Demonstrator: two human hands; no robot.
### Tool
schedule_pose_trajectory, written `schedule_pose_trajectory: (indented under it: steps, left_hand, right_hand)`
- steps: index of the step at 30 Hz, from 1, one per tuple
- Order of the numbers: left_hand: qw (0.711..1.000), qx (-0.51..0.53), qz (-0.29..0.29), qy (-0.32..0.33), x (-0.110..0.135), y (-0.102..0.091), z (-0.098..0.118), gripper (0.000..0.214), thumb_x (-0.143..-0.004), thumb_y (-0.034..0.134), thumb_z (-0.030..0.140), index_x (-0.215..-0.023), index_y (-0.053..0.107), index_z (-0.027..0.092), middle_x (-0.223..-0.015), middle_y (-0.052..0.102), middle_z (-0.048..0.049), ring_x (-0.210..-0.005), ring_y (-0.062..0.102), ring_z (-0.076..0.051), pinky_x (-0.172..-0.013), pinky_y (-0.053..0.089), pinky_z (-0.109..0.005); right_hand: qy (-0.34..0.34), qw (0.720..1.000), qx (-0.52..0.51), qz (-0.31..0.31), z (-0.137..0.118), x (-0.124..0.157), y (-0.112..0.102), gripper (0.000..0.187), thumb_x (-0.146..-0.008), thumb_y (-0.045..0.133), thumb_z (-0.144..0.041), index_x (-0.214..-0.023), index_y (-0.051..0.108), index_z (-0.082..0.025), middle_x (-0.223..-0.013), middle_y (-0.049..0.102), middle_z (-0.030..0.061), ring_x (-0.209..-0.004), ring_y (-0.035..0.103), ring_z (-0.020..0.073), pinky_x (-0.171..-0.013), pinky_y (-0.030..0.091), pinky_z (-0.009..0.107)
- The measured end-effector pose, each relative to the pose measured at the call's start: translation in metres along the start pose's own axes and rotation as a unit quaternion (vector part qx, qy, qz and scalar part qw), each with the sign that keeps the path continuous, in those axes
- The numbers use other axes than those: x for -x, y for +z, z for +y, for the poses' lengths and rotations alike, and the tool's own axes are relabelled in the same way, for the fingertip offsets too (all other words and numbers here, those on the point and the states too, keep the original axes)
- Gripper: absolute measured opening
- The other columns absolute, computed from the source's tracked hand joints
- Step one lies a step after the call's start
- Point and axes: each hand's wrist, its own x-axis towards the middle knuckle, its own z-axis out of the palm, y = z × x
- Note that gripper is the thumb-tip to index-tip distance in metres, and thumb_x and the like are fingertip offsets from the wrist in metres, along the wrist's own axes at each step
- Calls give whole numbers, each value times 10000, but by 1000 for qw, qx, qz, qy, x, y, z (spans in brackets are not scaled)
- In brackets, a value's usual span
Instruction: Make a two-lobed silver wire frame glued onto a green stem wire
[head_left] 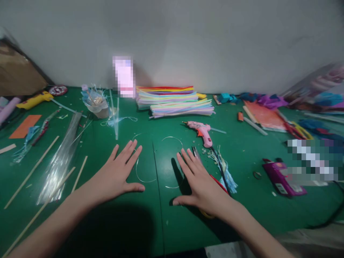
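My left hand [118, 175] is spread flat, palm down, with nothing in its fingers. Beside its fingertips a thin curved wire [137, 171] lies on the green table [139, 229]. My right hand [199, 182] is also spread and holds nothing; a second bent wire [176, 138] curves around near its fingers, partly hidden by them. Under and behind the right hand show a red handle [219, 184] and a yellow loop, mostly covered. Past that hand lies a pink glue gun [202, 130] with a clear glue stick in its back.
Colourful pipe cleaners [174, 102] are stacked by the wall. To the left are clear strips [60, 157], wooden sticks [32, 172], a cup [98, 105] and a yellow glue gun [34, 100]. On the right are a blue tassel [228, 179] and a purple packet [282, 177]. A seam crosses the table between my hands.
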Motion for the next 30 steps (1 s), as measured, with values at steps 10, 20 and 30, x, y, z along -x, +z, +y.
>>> schedule_pose_trajectory:
  steps: [10,20,30]
  left_hand:
    - [998,22,-66,13,-27,-4,-23,1311,-651,568,871,-1569,-113,228,-1651,-73,-197,-1518,3,-403,-1190,103,-614]
    - [995,50,-81,-11,-10,-9,-16,1308,-646,590,860,-1572,-102,248,-1648,-138,-176,-1508,-65,-429,-1176,44,-666]
    - [996,58,-71,-2,-19,-4,-18,1355,-600,619,867,-1566,-117,265,-1661,-45,-170,-1515,12,-422,-1176,7,-658]
  right_hand:
    - [1,1000,-8,-19,4,-47,6,1244,-689,733,-683,-1573,121,-59,-1633,75,244,-1521,15,346,-1223,109,552]
    - [26,999,-8,-20,26,-22,-2,1238,-695,763,-635,-1589,75,-127,-1647,72,212,-1522,2,341,-1234,113,538]
    - [1,1000,4,-8,29,-35,6,1305,-678,735,-687,-1585,-63,-193,-1653,134,149,-1524,65,354,-1225,91,603]
